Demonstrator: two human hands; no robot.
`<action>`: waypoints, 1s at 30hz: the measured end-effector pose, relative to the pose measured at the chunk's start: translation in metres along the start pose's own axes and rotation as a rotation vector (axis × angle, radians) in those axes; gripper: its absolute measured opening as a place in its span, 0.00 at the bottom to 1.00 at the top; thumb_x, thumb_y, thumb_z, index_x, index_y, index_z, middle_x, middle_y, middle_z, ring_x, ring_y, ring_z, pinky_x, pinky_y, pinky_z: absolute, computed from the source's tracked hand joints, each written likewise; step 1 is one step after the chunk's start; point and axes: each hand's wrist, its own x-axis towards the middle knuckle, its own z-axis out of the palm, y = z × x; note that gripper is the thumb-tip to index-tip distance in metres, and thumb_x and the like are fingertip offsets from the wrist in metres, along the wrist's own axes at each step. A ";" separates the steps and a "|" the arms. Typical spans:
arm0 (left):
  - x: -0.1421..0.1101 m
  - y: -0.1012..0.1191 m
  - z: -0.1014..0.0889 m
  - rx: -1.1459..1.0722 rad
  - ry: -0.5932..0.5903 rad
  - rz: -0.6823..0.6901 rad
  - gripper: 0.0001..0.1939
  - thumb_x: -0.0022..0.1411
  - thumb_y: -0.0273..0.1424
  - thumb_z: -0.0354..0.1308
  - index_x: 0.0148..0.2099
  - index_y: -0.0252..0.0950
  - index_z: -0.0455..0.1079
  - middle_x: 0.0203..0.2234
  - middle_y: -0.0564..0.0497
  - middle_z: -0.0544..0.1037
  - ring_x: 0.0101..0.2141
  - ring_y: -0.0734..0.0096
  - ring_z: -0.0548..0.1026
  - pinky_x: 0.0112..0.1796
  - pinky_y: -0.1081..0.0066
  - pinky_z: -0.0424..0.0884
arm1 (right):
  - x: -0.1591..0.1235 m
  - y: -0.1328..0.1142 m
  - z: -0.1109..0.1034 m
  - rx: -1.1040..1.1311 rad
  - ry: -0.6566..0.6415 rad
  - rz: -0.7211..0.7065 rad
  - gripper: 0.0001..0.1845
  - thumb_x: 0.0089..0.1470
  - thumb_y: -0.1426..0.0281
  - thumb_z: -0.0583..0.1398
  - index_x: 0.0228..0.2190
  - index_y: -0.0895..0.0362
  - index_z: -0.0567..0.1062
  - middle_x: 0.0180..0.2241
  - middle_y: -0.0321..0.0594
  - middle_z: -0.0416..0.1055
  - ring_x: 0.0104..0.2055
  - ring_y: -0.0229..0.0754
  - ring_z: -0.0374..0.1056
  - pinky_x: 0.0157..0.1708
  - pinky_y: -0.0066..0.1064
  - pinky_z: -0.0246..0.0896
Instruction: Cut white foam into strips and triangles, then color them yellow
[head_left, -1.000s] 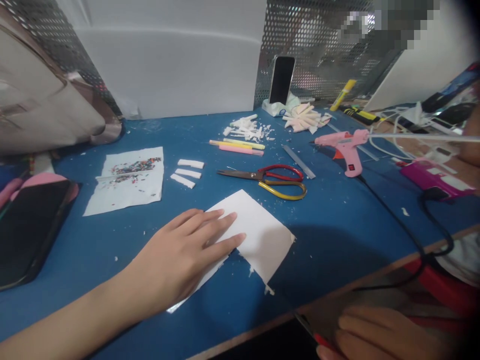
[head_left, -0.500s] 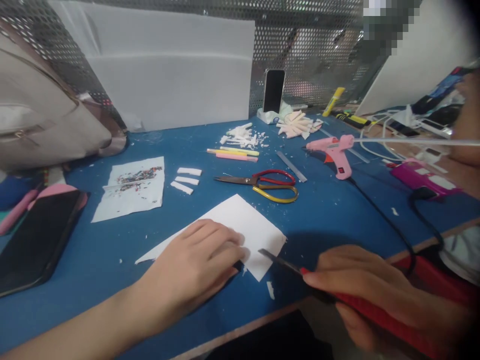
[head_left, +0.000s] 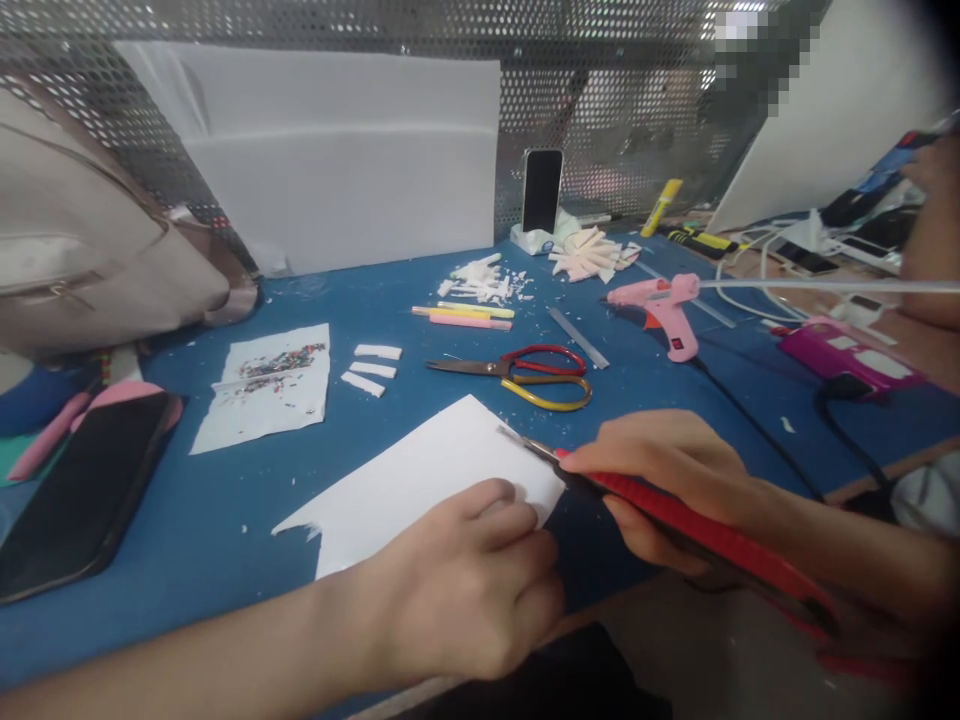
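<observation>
My right hand (head_left: 660, 480) is closed around a red utility knife (head_left: 697, 530), its blade angled toward the upper right edge of a white sheet (head_left: 420, 470) on the blue table. The tip seems to be at or just over the sheet; contact is hard to judge. With its fingers curled, my left hand (head_left: 480, 570) grips the sheet's near right part; the fingertips are mostly hidden. A ragged notch shows at the sheet's left corner. Beyond the sheet lie scissors (head_left: 510, 370) with red and yellow handles, and several short white strips (head_left: 367, 370).
A pink glue gun (head_left: 664, 305) with a black cable lies to the right, near a magenta power strip (head_left: 847, 355). Farther back are white scraps (head_left: 487, 277) and an upright phone (head_left: 542, 190). At left are a dark phone (head_left: 82, 490), a bead-covered paper (head_left: 270, 385) and a bag (head_left: 97, 220).
My left hand has moved right and nearer along the sheet, its fingers more curled. The right hand has brought the knife up and left, to the sheet's far right edge.
</observation>
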 end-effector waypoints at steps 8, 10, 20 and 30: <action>0.023 -0.058 -0.047 0.000 0.027 -0.131 0.12 0.69 0.23 0.45 0.41 0.35 0.70 0.35 0.49 0.77 0.36 0.69 0.73 0.40 0.65 0.67 | 0.025 0.054 0.028 -0.083 0.051 -0.002 0.12 0.53 0.71 0.54 0.37 0.57 0.74 0.30 0.38 0.79 0.27 0.39 0.74 0.28 0.27 0.64; 0.028 -0.097 -0.059 0.067 0.136 -0.264 0.08 0.68 0.26 0.51 0.39 0.37 0.71 0.35 0.52 0.78 0.38 0.71 0.74 0.42 0.68 0.67 | 0.026 0.064 0.038 -0.048 0.105 -0.064 0.12 0.52 0.71 0.53 0.36 0.57 0.75 0.29 0.36 0.79 0.28 0.38 0.74 0.31 0.27 0.66; 0.056 -0.251 -0.015 0.274 0.031 -0.528 0.14 0.67 0.38 0.55 0.47 0.32 0.70 0.41 0.49 0.75 0.39 0.68 0.75 0.41 0.62 0.74 | 0.017 0.073 0.048 -0.061 0.057 -0.180 0.09 0.54 0.72 0.54 0.37 0.54 0.73 0.24 0.30 0.72 0.25 0.33 0.67 0.27 0.25 0.59; -0.017 -0.107 -0.049 0.154 -0.078 -0.356 0.08 0.69 0.33 0.52 0.40 0.37 0.71 0.36 0.51 0.77 0.37 0.69 0.73 0.38 0.68 0.67 | 0.019 0.075 0.045 -0.281 -0.045 -0.414 0.07 0.64 0.65 0.55 0.36 0.53 0.70 0.23 0.31 0.65 0.27 0.36 0.60 0.27 0.28 0.50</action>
